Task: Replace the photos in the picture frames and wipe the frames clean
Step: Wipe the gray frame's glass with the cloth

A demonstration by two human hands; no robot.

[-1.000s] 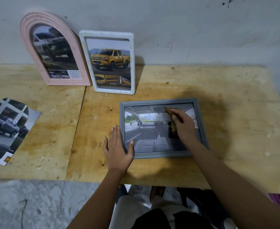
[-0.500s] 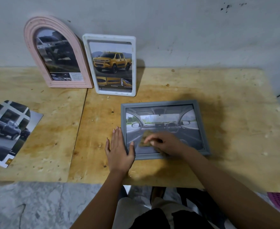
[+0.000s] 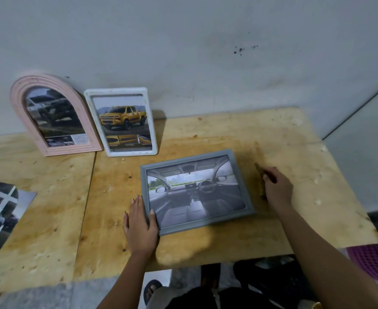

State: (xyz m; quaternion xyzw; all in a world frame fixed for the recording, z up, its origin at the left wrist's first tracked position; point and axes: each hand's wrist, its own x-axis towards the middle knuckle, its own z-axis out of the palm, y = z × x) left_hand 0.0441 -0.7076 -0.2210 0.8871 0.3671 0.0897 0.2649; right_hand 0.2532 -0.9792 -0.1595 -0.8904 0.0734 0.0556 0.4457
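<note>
1. The grey frame (image 3: 197, 192) is lying flat mid-table (image 3: 206, 248). The left hand (image 3: 140, 224) is resting flat at its near-left corner, fingers straight and thumb over the rim. Under so light a hold, a hard wipe risks sliding the frame.
2. The right hand (image 3: 278, 189) is pinching a brownish cloth (image 3: 260, 181) just right of the frame. If the cloth is gathering table grit, it could scratch the glazing.
3. The pink frame (image 3: 56, 114) and white frame (image 3: 121, 121) are leaning on the wall, far left. A nudge could topple them.

A stained plywood table (image 3: 272, 141) stood against a dull grey wall (image 3: 183, 52) marked with dark specks (image 3: 240, 50). A seam (image 3: 89, 186) split its top. Below lay a mottled grey floor (image 3: 38, 295).
</note>
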